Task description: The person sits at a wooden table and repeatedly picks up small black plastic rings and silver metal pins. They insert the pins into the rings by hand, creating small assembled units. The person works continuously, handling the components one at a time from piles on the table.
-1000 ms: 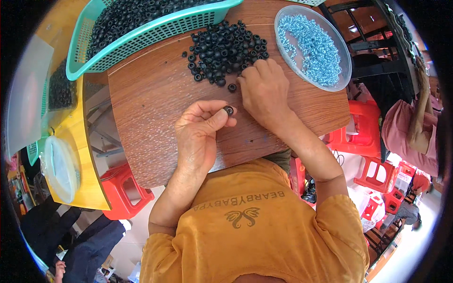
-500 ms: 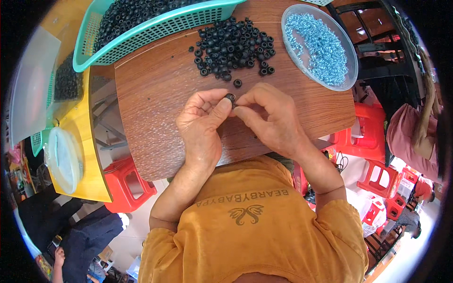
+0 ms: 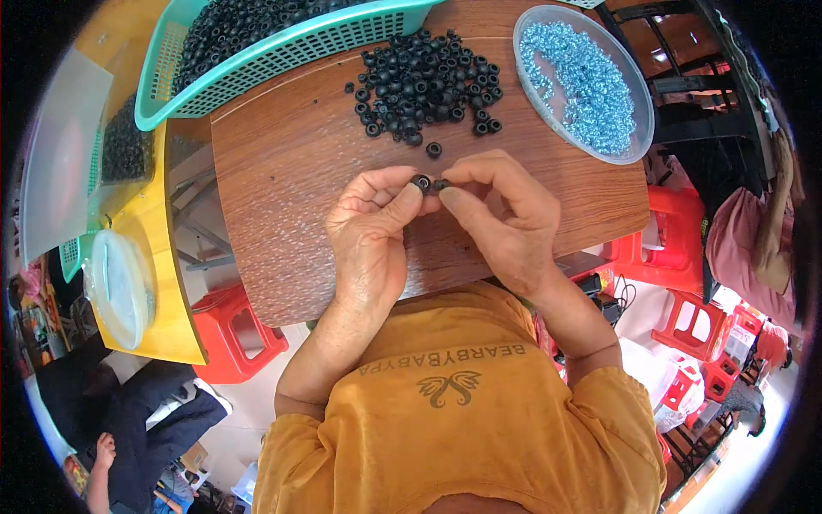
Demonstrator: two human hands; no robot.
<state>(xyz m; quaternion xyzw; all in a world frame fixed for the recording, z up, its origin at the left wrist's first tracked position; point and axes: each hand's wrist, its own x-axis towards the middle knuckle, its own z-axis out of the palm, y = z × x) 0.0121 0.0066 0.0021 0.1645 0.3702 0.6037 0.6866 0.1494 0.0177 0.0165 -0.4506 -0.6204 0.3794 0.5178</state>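
Over the near part of the brown wooden table (image 3: pixel 282 214), my left hand (image 3: pixel 370 244) pinches a black ring-shaped part (image 3: pixel 420 183) between thumb and forefinger. A lighter ring shows inside its hole. Right beside it, my right hand (image 3: pixel 514 223) holds a small dark piece (image 3: pixel 440 184) in its thumb and fingertips; its exact kind is too small to make out. Just beyond the hands lies a single black ring part (image 3: pixel 434 150). Farther off spreads a heap of similar black parts (image 3: pixel 419 81).
A green perforated basket (image 3: pixel 291 73) full of black parts stands at the far left. At the far right sits a round clear tub (image 3: pixel 644 128) of small light-blue pieces (image 3: pixel 591 90). Red stools (image 3: pixel 235 338) flank the table. Other people are at the lower left and right.
My right hand has drawn slightly right, away from the ring part, and the small dark piece now shows in its fingertips. The left hand keeps its grip.
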